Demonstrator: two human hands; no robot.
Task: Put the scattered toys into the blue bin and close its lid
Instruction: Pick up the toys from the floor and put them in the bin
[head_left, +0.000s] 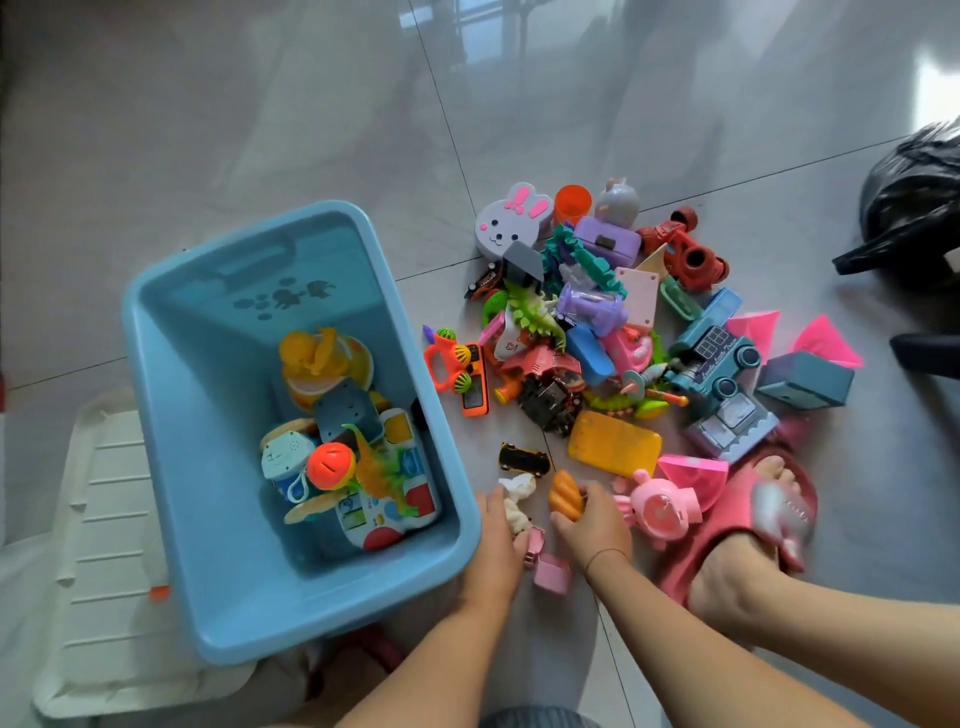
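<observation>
Blue bin (156, 374) upright, lengthwise front-to-back

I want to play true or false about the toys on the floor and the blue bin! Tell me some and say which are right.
1. The blue bin is empty. False: it already holds several toys, such as an orange ball.
2. The right hand holds an orange toy. True.
3. The white lid is on the bin. False: it lies on the floor beside the bin.
4. The bunny box is at the far end of the pile. True.
5. The left hand is inside the bin. False: it is on the floor by a white toy.
</observation>
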